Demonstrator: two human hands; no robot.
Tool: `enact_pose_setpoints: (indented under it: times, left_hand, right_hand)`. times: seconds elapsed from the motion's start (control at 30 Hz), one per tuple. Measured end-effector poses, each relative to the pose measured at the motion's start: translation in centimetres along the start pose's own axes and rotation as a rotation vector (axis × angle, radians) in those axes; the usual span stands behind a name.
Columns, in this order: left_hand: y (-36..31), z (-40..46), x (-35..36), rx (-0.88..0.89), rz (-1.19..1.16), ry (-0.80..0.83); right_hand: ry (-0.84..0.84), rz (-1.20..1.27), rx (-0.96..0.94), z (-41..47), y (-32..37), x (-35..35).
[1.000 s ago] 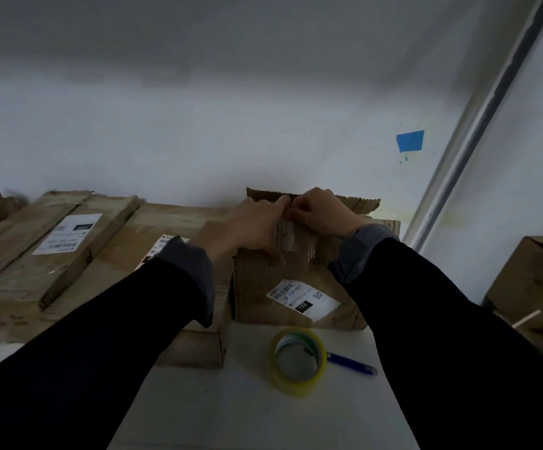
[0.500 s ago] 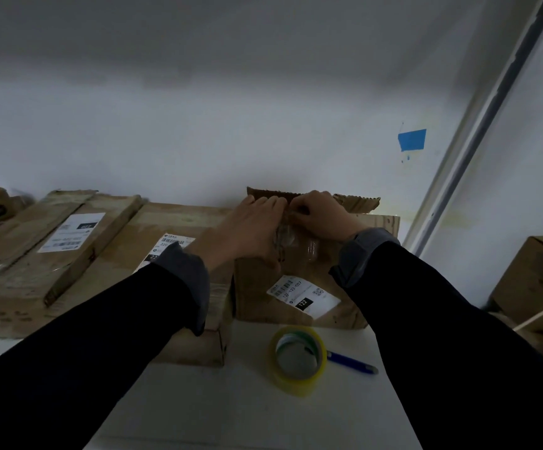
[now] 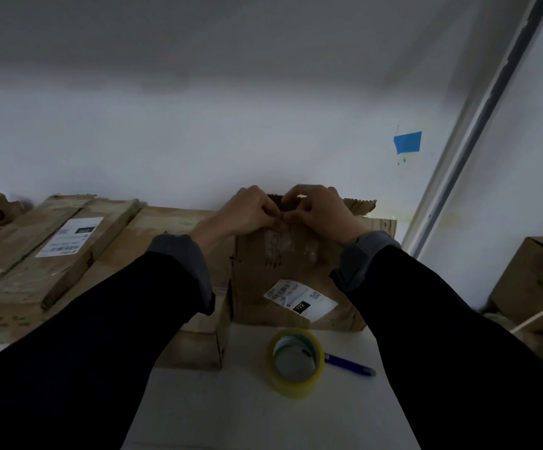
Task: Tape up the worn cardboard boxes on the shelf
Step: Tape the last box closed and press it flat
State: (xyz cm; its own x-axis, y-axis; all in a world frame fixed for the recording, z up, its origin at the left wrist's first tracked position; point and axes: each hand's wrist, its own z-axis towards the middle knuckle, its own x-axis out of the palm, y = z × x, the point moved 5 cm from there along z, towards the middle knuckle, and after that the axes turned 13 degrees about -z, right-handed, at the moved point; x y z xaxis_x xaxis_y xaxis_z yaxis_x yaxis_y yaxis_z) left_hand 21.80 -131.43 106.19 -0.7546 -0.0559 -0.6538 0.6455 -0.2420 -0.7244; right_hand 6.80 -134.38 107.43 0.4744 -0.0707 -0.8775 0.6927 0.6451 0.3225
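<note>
Both hands, left [image 3: 244, 212] and right [image 3: 320, 211], curl fingers onto the top edge of the upright box [image 3: 296, 271] on the shelf [image 3: 247, 401], fingertips meeting; tape roll [image 3: 294, 362] lies just before it.

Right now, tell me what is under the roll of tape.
The yellow tape roll lies flat on the white shelf board, which shows through its open core. One end of the blue pen is hidden at the roll's right side; whether it runs beneath cannot be seen.
</note>
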Motion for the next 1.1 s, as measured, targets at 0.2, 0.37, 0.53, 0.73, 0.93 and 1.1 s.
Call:
enact_pose_setpoints:
  times: [0.2, 0.37, 0.53, 0.73, 0.93, 1.1]
  left_hand:
    - [-0.1, -0.6, 0.8, -0.005, 0.074, 0.077]
    - [0.4, -0.7, 1.8, -0.096, 0.131, 0.204]
    - [0.4, -0.7, 1.1, -0.208, 0.046, 0.275]
    - [0.0, 0.0, 0.8, -0.2, 0.065, 0.169]
    - [0.9, -1.5, 1.2, -0.086, 0.252, -0.06]
    - [-0.3, -5.9, 3.3, 0.237, 0.217, -0.308]
  right_hand:
    - [0.014, -0.054, 0.022, 0.0, 0.1, 0.7]
    - [0.132, -0.105, 0.003, -0.4, 0.2, 1.9]
    - [0.144, -0.087, 0.021, -0.7, 0.3, 2.2]
    - [-0.056, -0.136, 0.085, -1.4, 0.7, 1.7]
    - [-0.486, -0.091, 0.11, -7.8, 2.7, -1.2]
    - [-0.115, 0.005, 0.099, -12.1, 0.8, 3.0]
